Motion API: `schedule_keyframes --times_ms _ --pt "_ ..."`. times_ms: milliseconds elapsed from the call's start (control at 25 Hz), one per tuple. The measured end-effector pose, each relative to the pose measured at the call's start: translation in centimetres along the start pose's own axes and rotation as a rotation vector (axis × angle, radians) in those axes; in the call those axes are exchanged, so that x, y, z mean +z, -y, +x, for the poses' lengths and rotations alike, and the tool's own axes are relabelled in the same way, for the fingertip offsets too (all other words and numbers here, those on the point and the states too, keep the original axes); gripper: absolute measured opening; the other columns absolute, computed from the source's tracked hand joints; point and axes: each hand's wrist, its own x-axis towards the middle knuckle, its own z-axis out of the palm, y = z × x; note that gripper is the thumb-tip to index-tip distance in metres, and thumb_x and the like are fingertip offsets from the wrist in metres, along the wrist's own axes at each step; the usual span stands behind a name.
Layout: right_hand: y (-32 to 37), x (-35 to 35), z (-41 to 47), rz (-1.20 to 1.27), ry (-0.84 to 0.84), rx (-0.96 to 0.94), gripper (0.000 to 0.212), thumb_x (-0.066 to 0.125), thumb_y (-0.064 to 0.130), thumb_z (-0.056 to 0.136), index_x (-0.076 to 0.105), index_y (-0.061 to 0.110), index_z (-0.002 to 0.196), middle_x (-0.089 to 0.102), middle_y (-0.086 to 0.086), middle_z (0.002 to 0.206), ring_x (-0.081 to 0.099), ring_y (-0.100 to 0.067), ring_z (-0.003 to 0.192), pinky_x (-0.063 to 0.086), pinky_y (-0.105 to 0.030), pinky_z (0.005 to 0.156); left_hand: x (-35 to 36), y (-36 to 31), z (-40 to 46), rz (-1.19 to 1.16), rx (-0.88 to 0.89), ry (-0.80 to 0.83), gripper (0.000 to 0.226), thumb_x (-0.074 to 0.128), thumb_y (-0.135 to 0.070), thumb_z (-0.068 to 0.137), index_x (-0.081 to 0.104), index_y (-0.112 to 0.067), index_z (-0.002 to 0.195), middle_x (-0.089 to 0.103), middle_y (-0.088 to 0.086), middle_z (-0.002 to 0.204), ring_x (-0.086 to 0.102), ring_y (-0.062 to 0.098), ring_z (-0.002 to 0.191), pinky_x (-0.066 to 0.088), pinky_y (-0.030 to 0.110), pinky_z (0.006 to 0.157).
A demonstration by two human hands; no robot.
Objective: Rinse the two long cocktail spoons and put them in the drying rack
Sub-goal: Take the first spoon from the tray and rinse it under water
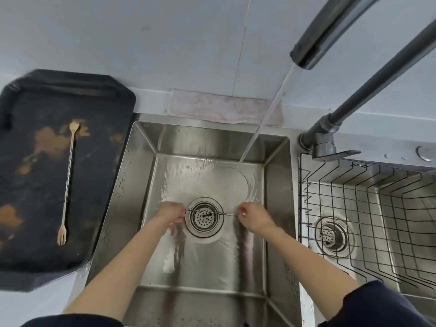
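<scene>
A long twisted silver cocktail spoon (213, 212) is held level across the drain of the steel sink (139, 175). My left hand (170, 213) pinches its left end and my right hand (253, 217) pinches its right end. Water streams from the tap (313, 47) and lands at the back of the basin, away from the spoon. A second, gold-coloured cocktail spoon (68, 182) with a fork at its near end lies lengthwise on the black tray (106, 142) to the left. The wire drying rack (368, 208) sits in the right-hand basin.
A pinkish cloth (219, 108) lies along the back edge behind the sink. The tap's base and lever (323, 145) stand between the two basins. A second drain (332, 234) shows under the rack. A round button (425, 153) sits on the counter at far right.
</scene>
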Motion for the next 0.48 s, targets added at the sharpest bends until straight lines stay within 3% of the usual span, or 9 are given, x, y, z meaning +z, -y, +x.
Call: schedule_keyframes --times_ms 160,280,360,480 --pt "2.5 -1.0 -3.2 -0.109 0.023 -0.047 0.044 0.046 0.024 0.093 0.043 0.017 0.137 0.051 -0.008 0.14 0.048 -0.028 0.128 0.04 -0.039 0.107 -1.7 -1.3 -3.6 0.367 0.278 -0.021 0.027 0.038 -0.015 0.093 0.063 -0.004 0.094 0.06 0.019 0.109 0.057 0.029 0.099 0.044 0.03 0.085" --pt "4.9 -1.3 -5.3 -0.122 -0.03 -0.109 0.047 0.047 0.029 0.094 0.041 0.017 0.138 0.049 -0.008 0.142 0.046 -0.027 0.13 0.037 -0.042 0.11 -3.6 -2.1 -6.8 0.507 0.428 -0.084 0.035 0.038 -0.019 0.094 0.058 -0.004 0.118 0.059 0.014 0.128 0.056 0.029 0.111 0.042 0.029 0.093" --pt "7.1 -1.4 -6.6 -0.083 -0.089 -0.163 0.044 0.048 0.028 0.094 0.045 0.015 0.135 0.051 -0.009 0.14 0.048 -0.027 0.128 0.04 -0.041 0.108 -5.6 -2.3 -8.6 0.531 0.502 -0.161 0.035 0.04 -0.024 0.093 0.057 -0.011 0.121 0.058 0.011 0.13 0.053 0.029 0.119 0.041 0.03 0.098" --pt "11.0 -1.0 -8.0 -0.02 -0.148 -0.257 0.037 0.048 0.023 0.094 0.052 0.01 0.128 0.058 -0.012 0.131 0.052 -0.028 0.123 0.043 -0.036 0.103 -9.5 -1.9 -10.4 0.492 0.572 -0.26 0.034 0.041 -0.025 0.093 0.058 -0.014 0.12 0.062 0.011 0.125 0.055 0.03 0.116 0.044 0.034 0.096"
